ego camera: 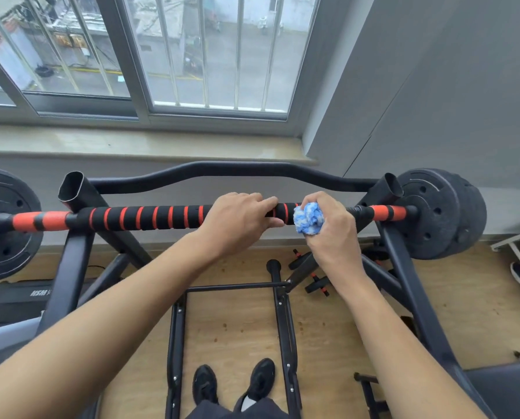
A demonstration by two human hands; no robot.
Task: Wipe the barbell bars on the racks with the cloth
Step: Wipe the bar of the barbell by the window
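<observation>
The right hand (328,228) holds its grip clamped around a crumpled blue-and-white fluffy cloth (308,219), soft and light, pressed onto the black foam-wrapped, orange-striped barbell bar (150,218). The left hand (240,220) curls over the bar beside it. The bar rests, likely heavy and stiff, on a black steel rack (74,249) by a window (137,62), above wooden floor (234,325).

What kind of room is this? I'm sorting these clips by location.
Probably a small home gym: a barbell with weight plates rests on a black rack, small dumbbells lie on the wooden floor.
</observation>
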